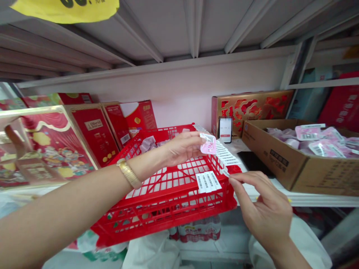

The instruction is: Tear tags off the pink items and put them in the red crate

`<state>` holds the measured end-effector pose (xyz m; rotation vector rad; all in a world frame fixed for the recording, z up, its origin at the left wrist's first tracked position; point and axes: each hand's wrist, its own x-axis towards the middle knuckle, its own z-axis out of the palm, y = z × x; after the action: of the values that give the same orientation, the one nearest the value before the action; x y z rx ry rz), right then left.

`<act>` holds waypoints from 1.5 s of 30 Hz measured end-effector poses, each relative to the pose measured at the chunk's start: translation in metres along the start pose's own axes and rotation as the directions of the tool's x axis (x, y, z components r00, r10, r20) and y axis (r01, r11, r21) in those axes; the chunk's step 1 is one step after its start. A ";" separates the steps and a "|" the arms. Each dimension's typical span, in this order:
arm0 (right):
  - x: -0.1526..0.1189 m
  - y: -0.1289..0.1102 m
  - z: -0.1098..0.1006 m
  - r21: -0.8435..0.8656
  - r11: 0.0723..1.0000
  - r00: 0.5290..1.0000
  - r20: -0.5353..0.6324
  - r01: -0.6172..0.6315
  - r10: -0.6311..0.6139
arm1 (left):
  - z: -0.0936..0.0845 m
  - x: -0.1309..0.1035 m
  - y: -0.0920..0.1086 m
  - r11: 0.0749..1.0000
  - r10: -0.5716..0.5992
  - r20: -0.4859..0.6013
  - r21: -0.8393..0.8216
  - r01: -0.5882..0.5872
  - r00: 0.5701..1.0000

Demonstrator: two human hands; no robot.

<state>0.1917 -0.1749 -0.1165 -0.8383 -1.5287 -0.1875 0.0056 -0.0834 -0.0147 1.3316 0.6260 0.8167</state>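
My left hand, with a gold watch or bracelet on the wrist, grips a small pink cup with a printed lid and a white barcode label on it. My right hand pinches a narrow white barcode sticker between thumb and forefinger at the corner of a red plastic basket. Several barcode stickers hang on the basket's near rim, and a long row of barcode labels runs along its right rim. Inside the basket, pale pink cups lie at the far left.
An open cardboard box of similar pink cups stands at right. Behind it are a propped phone and a gold-red box. Red gift boxes line the left. A shelf hangs overhead; bottled packs sit below.
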 end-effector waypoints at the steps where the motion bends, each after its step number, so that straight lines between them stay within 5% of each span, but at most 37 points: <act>1: 0.000 0.000 0.001 0.008 1.000 1.000 -0.012 -0.003 0.003 | 0.001 -0.001 0.000 1.000 -0.003 -0.001 -0.003 0.003 1.000; 15: 0.010 -0.011 0.002 0.094 0.993 0.959 -0.268 -0.071 0.094 | 0.016 -0.012 0.006 0.993 0.114 0.004 0.018 -0.114 0.993; 20: 0.009 -0.013 0.004 0.119 0.989 0.964 -0.238 -0.088 0.114 | 0.015 -0.012 0.006 0.975 0.103 -0.024 0.200 -0.097 0.994; 29: 0.015 -0.017 0.004 0.070 0.988 0.972 -0.180 -0.138 0.148 | 0.022 -0.017 0.003 0.988 0.070 0.012 0.138 -0.071 0.997; 45: 0.031 -0.009 0.013 0.075 0.978 0.979 -0.040 -0.197 0.200 | 0.030 -0.020 0.002 0.949 0.081 0.091 0.298 -0.105 0.993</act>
<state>0.1789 -0.1612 -0.0868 -0.9176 -1.3898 -0.0062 0.0177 -0.1168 -0.0094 1.6748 0.6480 0.7605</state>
